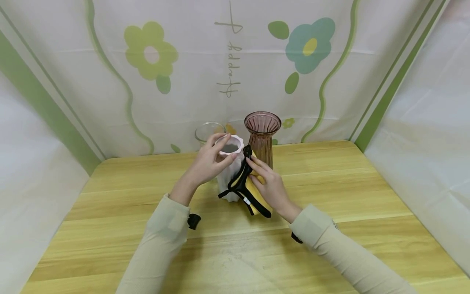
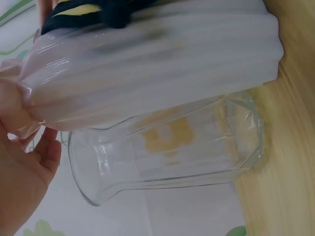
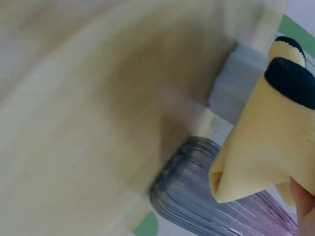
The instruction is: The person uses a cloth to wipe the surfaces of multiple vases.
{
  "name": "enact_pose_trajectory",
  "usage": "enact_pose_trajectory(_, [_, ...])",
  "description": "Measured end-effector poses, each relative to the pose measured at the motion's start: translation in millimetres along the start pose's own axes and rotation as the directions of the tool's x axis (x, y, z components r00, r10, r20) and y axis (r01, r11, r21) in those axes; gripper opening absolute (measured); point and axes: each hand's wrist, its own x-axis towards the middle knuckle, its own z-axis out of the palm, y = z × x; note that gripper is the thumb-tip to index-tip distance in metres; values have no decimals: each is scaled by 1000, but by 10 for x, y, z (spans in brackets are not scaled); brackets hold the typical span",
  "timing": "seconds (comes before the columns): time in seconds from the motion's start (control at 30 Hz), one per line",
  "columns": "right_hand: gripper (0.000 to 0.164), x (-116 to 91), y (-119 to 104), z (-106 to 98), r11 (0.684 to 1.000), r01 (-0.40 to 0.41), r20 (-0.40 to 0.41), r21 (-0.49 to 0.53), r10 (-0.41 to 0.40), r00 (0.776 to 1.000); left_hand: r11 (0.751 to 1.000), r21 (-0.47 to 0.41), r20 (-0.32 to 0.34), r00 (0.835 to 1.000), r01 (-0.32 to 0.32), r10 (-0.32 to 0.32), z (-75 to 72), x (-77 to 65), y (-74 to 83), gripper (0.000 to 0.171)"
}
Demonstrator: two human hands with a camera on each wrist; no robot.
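Observation:
My left hand (image 1: pixel 207 162) grips the rim of a fluted white vase (image 1: pixel 225 177) with a pinkish mouth, fingers at the far side and thumb at the near side. The left wrist view shows the vase (image 2: pixel 162 69) large, lying sideways in that picture. My right hand (image 1: pixel 272 190) pinches a yellow cloth (image 1: pixel 257 192) edged with black bands, against the vase's right side. The cloth (image 3: pixel 261 147) hangs folded in the right wrist view, where only a bit of the hand (image 3: pixel 306 209) shows.
A purple-pink ribbed glass vase (image 1: pixel 262 143) stands behind the cloth. Behind my left hand is a clear glass vase (image 2: pixel 167 147), mostly hidden in the head view. All stand on a wooden table (image 1: pixel 125 212) before a flowered curtain (image 1: pixel 198 69).

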Motion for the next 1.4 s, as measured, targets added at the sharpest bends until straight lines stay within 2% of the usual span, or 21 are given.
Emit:
enact_pose_trajectory(0.3, [49, -204, 80, 68, 994, -105, 85, -26, 107, 991, 993, 116, 10, 1000, -28, 27, -37, 18, 66, 65])
enact_pose_trajectory(0.43, [49, -178, 78, 68, 995, -97, 62, -17, 97, 993, 988, 151, 25, 999, -25, 21, -54, 11, 95, 65])
enact_pose_trajectory(0.57, [49, -68, 34, 32, 998, -60, 18, -5, 60, 998, 986, 167, 47, 999, -31, 24, -72, -1, 98, 64])
enact_pose_trajectory(0.77, [50, 88, -58, -41, 1000, -17, -4, 3, 17, 1000, 991, 125, 74, 996, -57, 48, -92, -18, 86, 65])
enact_pose_trajectory(0.9, [50, 101, -81, -56, 1000, -29, 12, 0, 29, 1000, 993, 107, 78, 996, -55, 47, -88, -25, 87, 63])
enact_pose_trajectory(1.2, [49, -49, 12, 16, 996, -87, 60, -17, 88, 994, 998, 54, 47, 998, 33, -36, -23, -8, 86, 68])
enact_pose_trajectory(1.4, [48, -180, 79, 67, 989, -137, 130, -47, 143, 981, 999, 42, 32, 999, 28, -29, -5, 8, 82, 67])
